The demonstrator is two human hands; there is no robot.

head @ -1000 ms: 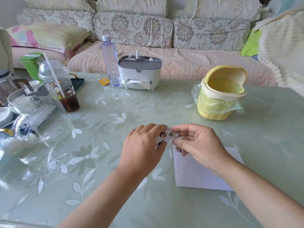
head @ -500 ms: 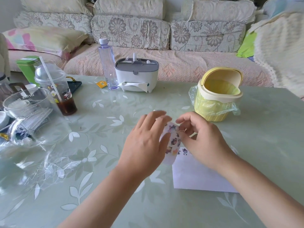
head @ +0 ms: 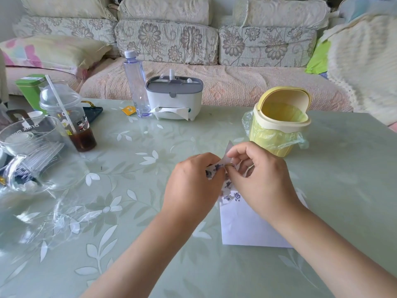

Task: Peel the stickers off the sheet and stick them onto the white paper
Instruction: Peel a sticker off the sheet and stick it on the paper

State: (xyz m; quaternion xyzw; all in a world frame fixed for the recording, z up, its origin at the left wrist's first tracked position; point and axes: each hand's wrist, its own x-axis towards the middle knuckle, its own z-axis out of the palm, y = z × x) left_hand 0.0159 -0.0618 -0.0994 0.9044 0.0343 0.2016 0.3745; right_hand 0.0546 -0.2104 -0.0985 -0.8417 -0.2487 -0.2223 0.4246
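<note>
The left grip (head: pixel 191 186) pinches the sticker sheet (head: pixel 216 168) at its near end. The right grip (head: pixel 260 179) pinches it just beside, fingertips nearly touching. The sheet is held between both grips, above the desk (head: pixel 139 211), its long axis slanting up and away, far corner toward the yellow bin (head: pixel 279 130). Beneath lies the white paper (head: pixel 247 229), small stickers (head: pixel 235 196) at its far left corner.

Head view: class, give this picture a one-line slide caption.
Left hand holds the sticker sheet, right hand picks at it, above white paper bearing a few stickers.
</note>
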